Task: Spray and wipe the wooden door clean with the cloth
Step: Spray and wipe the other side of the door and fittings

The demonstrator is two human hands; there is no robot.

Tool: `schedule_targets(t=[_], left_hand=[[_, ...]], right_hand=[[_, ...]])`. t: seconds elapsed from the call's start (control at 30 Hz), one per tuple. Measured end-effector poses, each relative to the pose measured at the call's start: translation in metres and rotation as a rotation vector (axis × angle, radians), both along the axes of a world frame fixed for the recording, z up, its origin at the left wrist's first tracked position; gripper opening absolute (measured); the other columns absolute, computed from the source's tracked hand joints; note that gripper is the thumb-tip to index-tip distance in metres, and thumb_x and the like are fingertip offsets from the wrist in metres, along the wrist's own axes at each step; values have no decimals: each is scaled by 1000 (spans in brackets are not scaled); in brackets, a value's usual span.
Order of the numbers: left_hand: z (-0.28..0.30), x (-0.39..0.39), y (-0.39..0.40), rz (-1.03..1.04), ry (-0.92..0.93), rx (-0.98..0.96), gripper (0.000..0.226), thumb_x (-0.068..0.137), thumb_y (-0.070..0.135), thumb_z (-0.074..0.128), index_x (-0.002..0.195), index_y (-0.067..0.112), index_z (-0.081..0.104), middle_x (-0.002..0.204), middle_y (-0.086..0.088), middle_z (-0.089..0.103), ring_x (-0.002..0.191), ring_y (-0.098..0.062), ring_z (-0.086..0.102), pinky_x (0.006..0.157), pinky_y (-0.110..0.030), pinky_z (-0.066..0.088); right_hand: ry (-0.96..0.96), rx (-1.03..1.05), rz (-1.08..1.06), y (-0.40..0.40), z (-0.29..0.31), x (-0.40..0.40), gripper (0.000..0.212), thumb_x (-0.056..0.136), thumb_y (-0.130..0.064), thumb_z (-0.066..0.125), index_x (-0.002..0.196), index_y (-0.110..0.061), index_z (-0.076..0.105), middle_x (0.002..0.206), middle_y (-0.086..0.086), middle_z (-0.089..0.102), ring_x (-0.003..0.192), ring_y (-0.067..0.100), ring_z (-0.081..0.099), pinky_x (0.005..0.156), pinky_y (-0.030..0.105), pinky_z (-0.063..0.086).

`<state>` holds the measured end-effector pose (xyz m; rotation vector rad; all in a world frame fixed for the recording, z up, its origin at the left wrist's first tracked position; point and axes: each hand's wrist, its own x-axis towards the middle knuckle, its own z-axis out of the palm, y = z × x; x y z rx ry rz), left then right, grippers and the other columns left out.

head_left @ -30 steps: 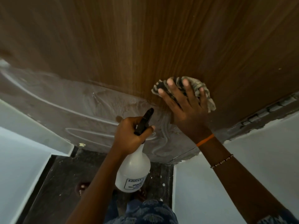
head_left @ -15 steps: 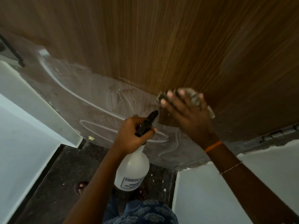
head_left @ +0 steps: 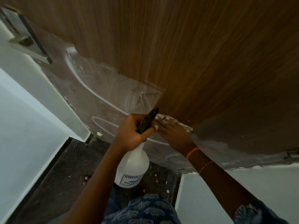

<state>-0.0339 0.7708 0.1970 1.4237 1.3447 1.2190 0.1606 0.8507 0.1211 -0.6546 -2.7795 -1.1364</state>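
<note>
The wooden door [head_left: 186, 54] fills the upper view; its top part is clean brown grain, its lower part carries a whitish dusty film with wipe streaks [head_left: 105, 101]. My right hand [head_left: 174, 135] presses a crumpled striped cloth [head_left: 171, 121] flat against the door at the border of the clean and dusty areas, fingers straight. My left hand [head_left: 132, 131] grips the black trigger head of a white spray bottle [head_left: 131, 167], held just left of the cloth, nozzle toward the door.
A metal door handle [head_left: 24, 34] sticks out at the upper left. White walls [head_left: 24, 126] flank the doorway on both sides. A dark speckled floor [head_left: 64, 175] lies below, and a door hinge [head_left: 291, 155] shows at the right edge.
My right hand has slid the cloth down and to the left along the door, toward the bottle. The camera has tilted, bringing the door handle into view. The left hand kept its hold.
</note>
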Motion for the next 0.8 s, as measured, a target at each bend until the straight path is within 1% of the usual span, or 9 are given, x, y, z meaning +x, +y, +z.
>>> schedule_targets(t=[0.07,0.13,0.23,0.33,0.43,0.5,0.57,0.67,0.8], left_hand=[[0,-8,1,13,0,9,44,70,47,61,68,4,63,52,3,56,47,-13,55,50,-31,44],[2,-16,1,15,-7,8,48,70,47,61,70,0,62,52,0,55,47,-13,55,51,-30,44],[9,-27,3,2,-28,18,40,72,46,62,68,5,62,51,6,54,46,-10,53,49,-23,43],[11,-37,7,39,-3,31,54,72,48,61,67,-5,62,53,-15,55,48,-28,55,49,-36,42],[11,-46,12,88,70,48,53,73,51,59,58,0,57,51,-19,53,47,-34,53,50,-45,44],[8,-52,15,120,127,58,42,74,51,59,51,19,49,46,-8,47,44,-33,50,47,-48,45],[3,-59,17,131,128,50,37,74,50,60,51,27,44,45,0,43,42,-34,48,45,-49,43],[-5,-71,14,134,65,22,39,75,46,61,55,14,52,47,-9,46,44,-36,48,45,-50,43],[-12,-92,11,122,61,-5,46,73,44,59,67,-2,61,54,-18,55,48,-35,53,48,-50,46]], right_hand=[[-147,-27,-19,-1,-1,-6,73,69,-12,66,138,-3,43,139,9,53,132,27,30,111,39,19],[-127,-33,-25,-1,6,-8,71,69,-12,74,136,-11,50,141,7,51,134,26,29,111,44,19],[153,0,-20,5,41,-15,65,78,-11,72,138,-18,50,147,4,44,143,25,22,113,51,14],[493,139,-2,13,100,-41,48,95,-22,57,141,-23,45,148,-1,37,148,19,10,118,50,3],[669,257,12,21,129,-68,35,102,-21,45,136,-24,54,143,-3,46,142,17,22,118,47,9],[626,289,19,23,120,-74,37,101,-23,48,138,-25,52,145,-3,45,142,17,24,117,46,11],[510,256,14,21,93,-78,45,99,-24,51,143,-23,45,150,-3,37,145,20,20,117,46,11],[309,82,60,16,38,-82,49,94,-9,49,142,-13,41,152,3,30,138,25,30,116,45,15],[-76,-30,14,10,-10,-90,63,78,-16,70,136,-7,49,142,8,50,133,24,38,113,43,17]])
